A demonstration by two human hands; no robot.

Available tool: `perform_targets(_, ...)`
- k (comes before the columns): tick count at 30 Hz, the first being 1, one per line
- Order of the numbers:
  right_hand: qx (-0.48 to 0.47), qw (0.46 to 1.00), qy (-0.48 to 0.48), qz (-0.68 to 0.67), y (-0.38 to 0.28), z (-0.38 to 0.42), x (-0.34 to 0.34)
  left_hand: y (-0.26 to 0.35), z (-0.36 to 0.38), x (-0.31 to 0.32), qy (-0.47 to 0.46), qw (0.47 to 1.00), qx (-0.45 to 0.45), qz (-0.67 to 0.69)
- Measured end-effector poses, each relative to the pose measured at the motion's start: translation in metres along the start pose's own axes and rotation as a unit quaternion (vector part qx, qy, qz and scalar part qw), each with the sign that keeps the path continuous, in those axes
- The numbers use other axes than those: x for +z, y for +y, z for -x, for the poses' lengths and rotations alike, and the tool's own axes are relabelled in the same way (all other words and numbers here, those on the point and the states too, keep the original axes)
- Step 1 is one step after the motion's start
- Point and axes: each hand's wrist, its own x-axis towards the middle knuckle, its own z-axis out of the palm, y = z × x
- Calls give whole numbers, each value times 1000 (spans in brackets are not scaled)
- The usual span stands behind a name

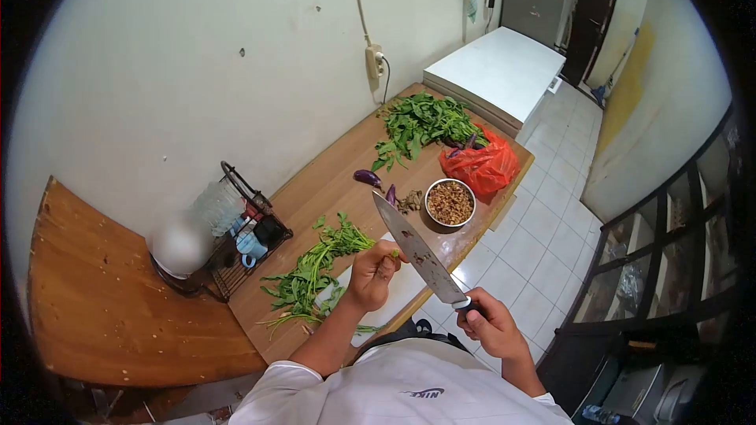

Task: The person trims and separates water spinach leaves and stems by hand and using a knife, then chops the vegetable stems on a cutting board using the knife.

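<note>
My right hand (494,325) grips the dark handle of a large kitchen knife (421,256). Its broad blade is tilted up and to the left, with reddish-brown marks on the metal. Close to the blade, my left hand (374,274) is closed, pinching a small green vegetable piece (395,254). Below my hands lies a white cutting board (403,287), partly covered by the left hand and forearm. Leafy green stems (319,264) are spread on and beside the board's left side. Past the knife tip lie a purple eggplant (367,178) and some brownish root pieces (409,202).
A metal bowl of brown chopped bits (450,203) stands near the wooden table's (315,181) right edge. Behind it are a red plastic bag (482,164) and a leafy green pile (425,124). A dish rack (260,228) with cups stands at the left.
</note>
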Motion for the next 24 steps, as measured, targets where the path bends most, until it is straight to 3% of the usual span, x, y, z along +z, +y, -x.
perform_targets(5, -13, 999, 26, -17, 4, 10, 5, 4, -3, 7, -17, 1000, 2, 6)
perform_targets(7, 40, 998, 46, -16, -3, 13, 7, 2, -2, 2, -55, 998, -11, -27)
perform_targets(10, 45, 998, 45, -11, 1, 14, 10, 1, -1, 1, -52, 997, 23, -43)
perform_targets(13, 52, 997, 51, 21, -2, 12, 15, 9, 3, -7, -74, 995, -11, -65)
perform_targets(24, 34, 999, 32, 13, 5, 7, 26, 15, 15, -23, -77, 993, -3, -85)
